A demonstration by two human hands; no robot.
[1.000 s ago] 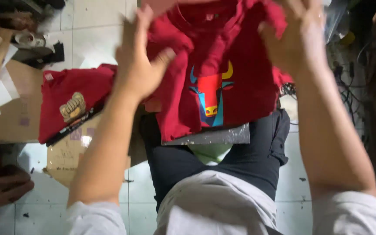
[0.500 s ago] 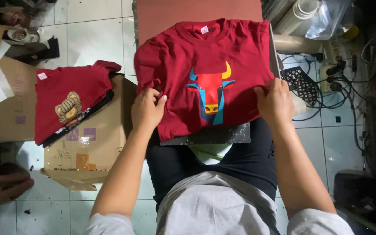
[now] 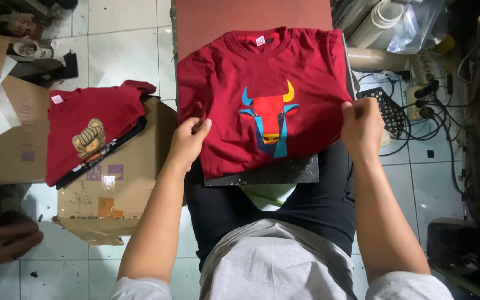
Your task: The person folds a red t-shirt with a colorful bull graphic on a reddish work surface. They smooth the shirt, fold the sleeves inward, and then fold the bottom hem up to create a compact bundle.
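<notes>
A dark red t-shirt (image 3: 234, 72) with a coloured bull-head print lies face up over a flat red-brown board (image 3: 251, 16), its lower part above a dark plate (image 3: 295, 169) on my lap. My left hand (image 3: 187, 141) pinches the shirt's left edge. At the shirt's right edge, my right hand (image 3: 362, 125) grips the fabric. Both hands hold the shirt near its lower half.
A stack of folded red shirts (image 3: 87, 130) with a tan print rests on a cardboard box (image 3: 112, 197) to the left. Rolls and plastic (image 3: 384, 19) stand at the top right, with tangled cables and plugs (image 3: 423, 100) on the tiled floor. Another person's hand (image 3: 1, 239) shows at the lower left.
A second ago my hands held the shirt up near the camera. It has since been laid flat on the board, and my hands moved down to its side edges.
</notes>
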